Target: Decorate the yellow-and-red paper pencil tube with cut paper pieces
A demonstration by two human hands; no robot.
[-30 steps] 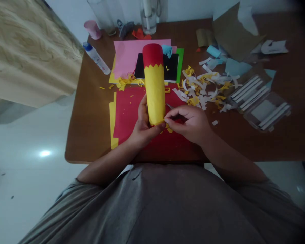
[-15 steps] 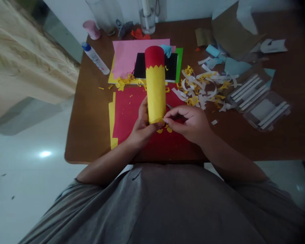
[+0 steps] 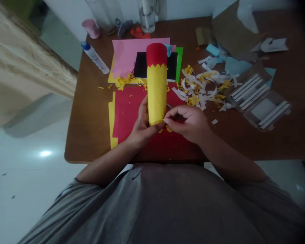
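Observation:
A tall paper-covered tube (image 3: 157, 91) stands nearly upright above the red paper (image 3: 127, 115). Its body is yellow and its top is red, with a zigzag border between the two. My left hand (image 3: 143, 127) is wrapped round the lower part, thumb across the bottom edge, other fingers partly hidden behind. At the lower right edge of the tube, my right hand (image 3: 189, 122) pinches thumb and forefinger together on the yellow paper edge. Small yellow scraps (image 3: 168, 129) lie just below. Part of a thin metal tool shows behind my right hand.
White and yellow paper strips (image 3: 200, 84) are heaped to the right, near an open plastic case (image 3: 260, 101). A blue-capped glue bottle (image 3: 95, 57) lies at the left. Pink paper (image 3: 125, 54), a black sheet (image 3: 139, 66) and a pink cup (image 3: 91, 28) are farther back.
The tube has tilted slightly, its red top shifting a little to the right and up. Both hands keep nearly the same place and grip.

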